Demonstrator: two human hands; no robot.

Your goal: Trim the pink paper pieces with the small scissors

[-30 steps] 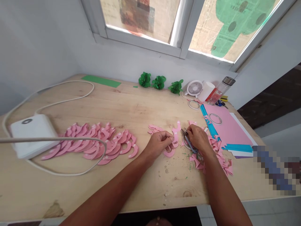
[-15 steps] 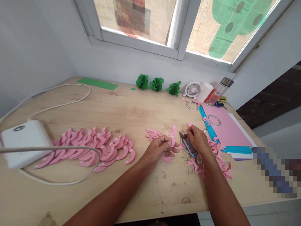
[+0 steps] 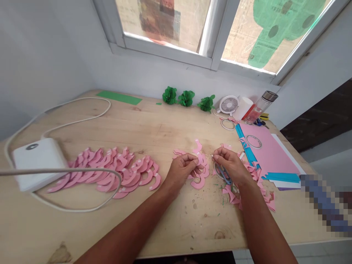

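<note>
My left hand [image 3: 184, 168] pinches a curved pink paper piece [image 3: 197, 146] with small white patches on it. More pink curved pieces [image 3: 198, 183] lie on the wood just beyond and under those fingers. A short gap to the right, my right hand [image 3: 227, 163] has thumb and forefinger pressed together on a tiny whitish bit [image 3: 212, 156], too small to name. Partly hidden beneath that hand are scissors [image 3: 226, 178] lying on a tape ring. Pink paper scraps [image 3: 233, 197] surround the right wrist.
Left on the table [image 3: 154, 227] spreads a heap of pink curved cutouts [image 3: 110, 170], beside a white box [image 3: 40, 161] with a looping cable. Green paper pompoms [image 3: 186, 98], a small fan [image 3: 229, 105] and a bottle [image 3: 260, 108] line the wall. Pink sheets [image 3: 271, 150] lie right.
My right hand has moved off the scissors' blades, fingertips now turned left with a tiny whitish bit. My left hand still holds the pink piece, after its fingers briefly spread. The view shifted slightly.
</note>
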